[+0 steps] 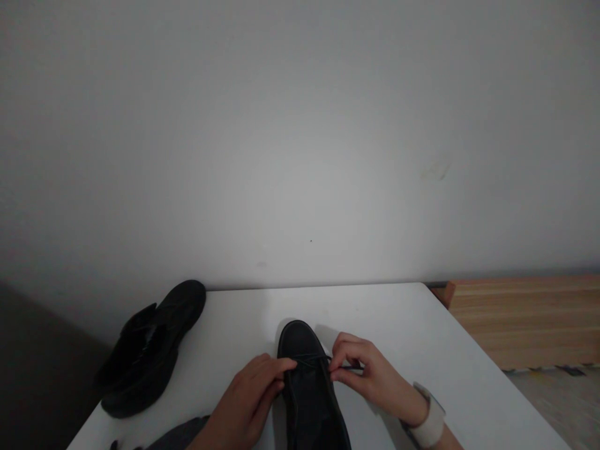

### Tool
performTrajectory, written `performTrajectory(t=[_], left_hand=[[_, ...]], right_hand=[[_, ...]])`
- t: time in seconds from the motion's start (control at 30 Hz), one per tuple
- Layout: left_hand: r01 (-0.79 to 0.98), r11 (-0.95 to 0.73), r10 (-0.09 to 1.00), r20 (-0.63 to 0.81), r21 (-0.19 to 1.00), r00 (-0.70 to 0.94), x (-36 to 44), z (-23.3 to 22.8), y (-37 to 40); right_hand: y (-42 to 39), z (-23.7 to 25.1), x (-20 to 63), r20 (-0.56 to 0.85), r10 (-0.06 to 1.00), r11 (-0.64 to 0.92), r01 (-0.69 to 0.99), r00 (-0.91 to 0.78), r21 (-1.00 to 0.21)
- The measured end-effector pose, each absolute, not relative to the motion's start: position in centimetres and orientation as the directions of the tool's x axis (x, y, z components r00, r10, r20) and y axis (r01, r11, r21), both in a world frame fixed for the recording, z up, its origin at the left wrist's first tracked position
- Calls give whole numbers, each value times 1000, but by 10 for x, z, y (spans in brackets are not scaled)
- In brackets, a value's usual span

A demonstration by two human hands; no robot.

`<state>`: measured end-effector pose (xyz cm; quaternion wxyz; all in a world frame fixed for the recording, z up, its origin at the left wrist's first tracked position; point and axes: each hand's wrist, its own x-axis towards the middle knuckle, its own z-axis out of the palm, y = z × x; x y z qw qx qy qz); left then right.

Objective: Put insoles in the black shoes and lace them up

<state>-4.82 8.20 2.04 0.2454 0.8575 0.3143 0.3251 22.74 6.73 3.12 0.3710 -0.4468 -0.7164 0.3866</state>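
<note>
Black suede-like upper, matte, no shine: that is what we note first on the shoe (309, 387) at the lower centre of the frame, toe pointing away from us on the white table (403, 325). A thin dark lace (307, 359) crosses the vamp just behind the toe cap.

Hands: left hand (246, 403) lies at the shoe's left flank, fingertips pressed against the lace end there; whether it truly pinches the lace we cannot tell, since the fingers hide the contact. Right hand (370, 372) sits to the shoe's right, thumb and forefinger closed on the other lace end, which stretches taut toward the eyelets. A pale wristband (429, 422) circles the right wrist.

Handling, as we judge it: the shoe looks light and soft in the upper, stiffer at the sole, so it should stay put under lace tension only if a palm steadies it. The lace is thin, limp and probably slick; best held close to the tip, pinched firmly. The shoe itself is best taken by the heel or the sole edge.

Second black shoe (150, 350) rests at lower left, overhanging the table corner, well apart from the hands. Grey cloth (180, 434) shows at the bottom edge. Wooden floor planks (525, 319) at the right.

Brands, labels, writing: none readable on the shoes, band or wall.
</note>
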Motion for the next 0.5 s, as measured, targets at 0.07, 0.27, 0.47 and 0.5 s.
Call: performTrajectory(t=[0.07,0.27,0.47,0.5], left_hand=[[438,-722,683,449,536,577,-50,19,83],[538,-718,696,488,442,527,-51,9,77],[595,-627,779,418,503,468,-51,1,56],[588,-617,787,410,523,461,-50,1,51]], right_hand=[[68,30,228,176,931,290,357,-319,-888],[68,29,225,157,944,261,368,-289,-892],[45,38,215,177,955,265,412,-239,-872],[40,41,213,192,953,279,424,-236,-861]])
